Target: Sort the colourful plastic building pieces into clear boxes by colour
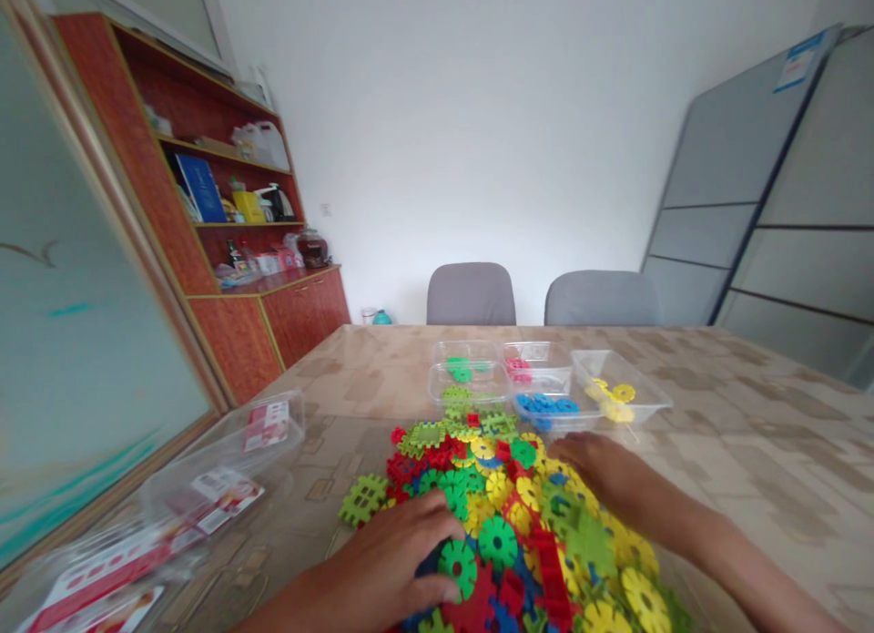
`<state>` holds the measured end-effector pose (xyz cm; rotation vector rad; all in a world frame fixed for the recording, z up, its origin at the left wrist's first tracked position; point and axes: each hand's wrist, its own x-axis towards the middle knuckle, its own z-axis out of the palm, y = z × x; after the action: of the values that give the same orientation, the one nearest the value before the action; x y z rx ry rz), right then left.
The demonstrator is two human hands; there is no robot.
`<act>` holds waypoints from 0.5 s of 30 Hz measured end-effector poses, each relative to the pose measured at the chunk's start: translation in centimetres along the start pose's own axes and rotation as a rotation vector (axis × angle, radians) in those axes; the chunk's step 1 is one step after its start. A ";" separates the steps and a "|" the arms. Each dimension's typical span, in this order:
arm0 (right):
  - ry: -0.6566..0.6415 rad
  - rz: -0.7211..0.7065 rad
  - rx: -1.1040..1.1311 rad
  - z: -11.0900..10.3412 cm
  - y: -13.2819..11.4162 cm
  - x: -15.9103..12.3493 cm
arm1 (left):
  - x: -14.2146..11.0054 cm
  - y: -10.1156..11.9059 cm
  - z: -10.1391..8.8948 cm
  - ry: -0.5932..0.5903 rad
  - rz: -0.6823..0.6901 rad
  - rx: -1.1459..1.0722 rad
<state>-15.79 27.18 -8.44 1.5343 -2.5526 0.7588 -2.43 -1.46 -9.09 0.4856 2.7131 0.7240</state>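
Note:
A heap of plastic building pieces (496, 487) in red, green, yellow and blue spreads over the near part of the table. At its near left side my left hand (410, 556) curls over the pieces. Its thumb and fingers close about a green notched disc (457, 569), still low against the heap. My right hand (591, 460) reaches to the heap's far right edge, beside yellow notched discs (546, 469) and just short of the clear tubs. Its fingers point down and their tips are blurred, so whether they hold anything does not show.
Clear tubs stand beyond the heap, holding green pieces (461, 369), pink-red pieces (519, 370), blue pieces (546, 405) and yellow pieces (614, 396). Clear plastic packaging with printed labels (225, 496) lies at the left. Two grey chairs (471, 294) face me across the patterned table (369, 360).

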 end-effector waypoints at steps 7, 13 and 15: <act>-0.135 0.136 -0.180 0.0 2.1 -1.9 | 0.4 -0.2 0.3 0.025 -0.023 -0.001; -0.076 0.131 -0.084 0.1 3.1 -1.8 | 0.9 -0.9 0.7 0.162 -0.006 -0.007; -0.061 0.134 -0.048 0.1 3.5 -1.8 | 1.1 -1.2 0.8 0.193 -0.016 -0.020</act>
<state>-17.82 29.91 -10.41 1.4048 -2.7194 0.6677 -3.44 -1.61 -10.59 0.4074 2.8812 0.8321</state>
